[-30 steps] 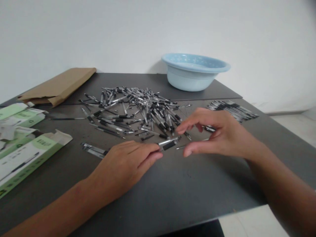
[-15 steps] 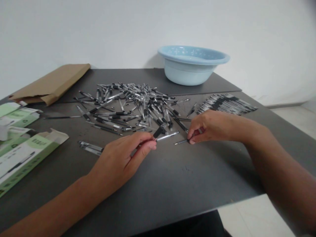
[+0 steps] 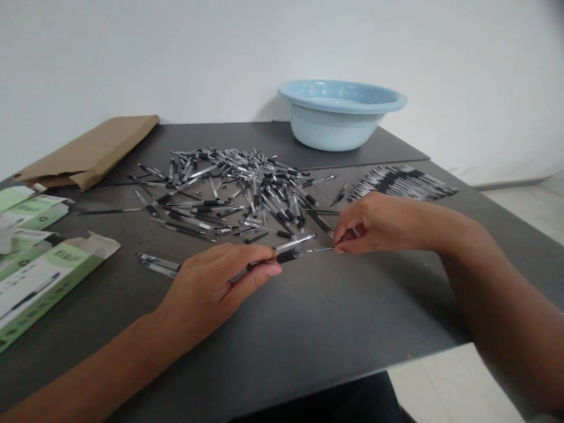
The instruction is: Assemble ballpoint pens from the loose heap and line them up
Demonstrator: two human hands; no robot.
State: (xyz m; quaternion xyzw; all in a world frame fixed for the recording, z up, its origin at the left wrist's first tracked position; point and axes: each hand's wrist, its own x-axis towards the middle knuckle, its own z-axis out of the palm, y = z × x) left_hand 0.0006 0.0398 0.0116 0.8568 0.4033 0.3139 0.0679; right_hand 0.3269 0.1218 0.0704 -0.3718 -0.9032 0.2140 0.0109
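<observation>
My left hand (image 3: 220, 273) is closed around a pen barrel (image 3: 288, 256) whose black rubber grip points right. Between the thumb and fingers of my right hand (image 3: 359, 226) is a thin ink refill (image 3: 321, 249), its tip pointing left at the barrel's end. Whether the tip is inside the barrel or just touching it, I cannot tell. A clear pen (image 3: 299, 241) lies just behind the barrel. Beyond both hands spreads a loose heap of pen parts (image 3: 247, 176), clear barrels with black grips and dark refills mixed.
Assembled-looking pens (image 3: 405, 181) lie in a neat row behind my right hand. A light blue basin (image 3: 337, 126) stands at the back. On the left are a brown paper bag (image 3: 92, 144) and green-white boxes (image 3: 48, 285). A few clear pieces (image 3: 156, 264) lie beside my left wrist.
The barrel in my left hand has swung from tilted upward to nearly level. Its end and the refill's tip, apart before, now meet. My right hand has barely moved.
</observation>
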